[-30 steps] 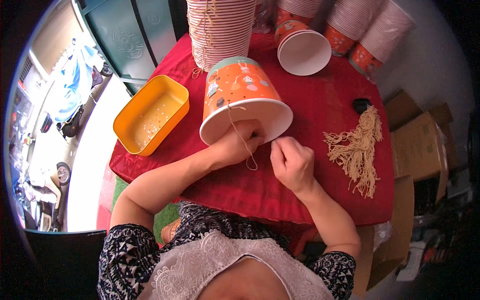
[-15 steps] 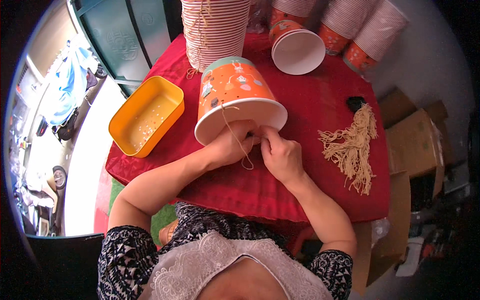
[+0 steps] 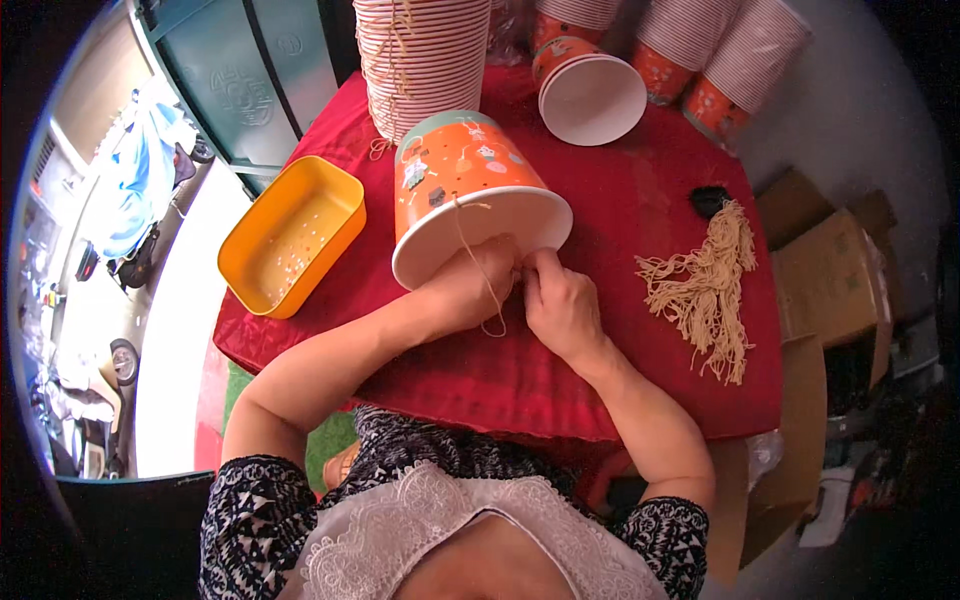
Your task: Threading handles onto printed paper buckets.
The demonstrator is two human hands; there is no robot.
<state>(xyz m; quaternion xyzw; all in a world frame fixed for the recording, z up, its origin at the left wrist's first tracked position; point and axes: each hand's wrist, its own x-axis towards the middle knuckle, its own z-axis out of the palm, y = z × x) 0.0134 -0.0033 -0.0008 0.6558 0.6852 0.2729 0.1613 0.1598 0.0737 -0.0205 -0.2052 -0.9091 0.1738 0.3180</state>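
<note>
Red cloth covers the table (image 3: 680, 180), its near edge below the hands and room between the bucket (image 3: 468, 165) and yarn bundle (image 3: 715, 290). The bucket lies tipped just beyond both hands, long axis pointing away, mouth facing the person. The left hand (image 3: 470, 285), nearer, curls at the mouth beside the curled right hand (image 3: 563, 308), their grips hidden; string (image 3: 465, 240) hangs from the rim.
</note>
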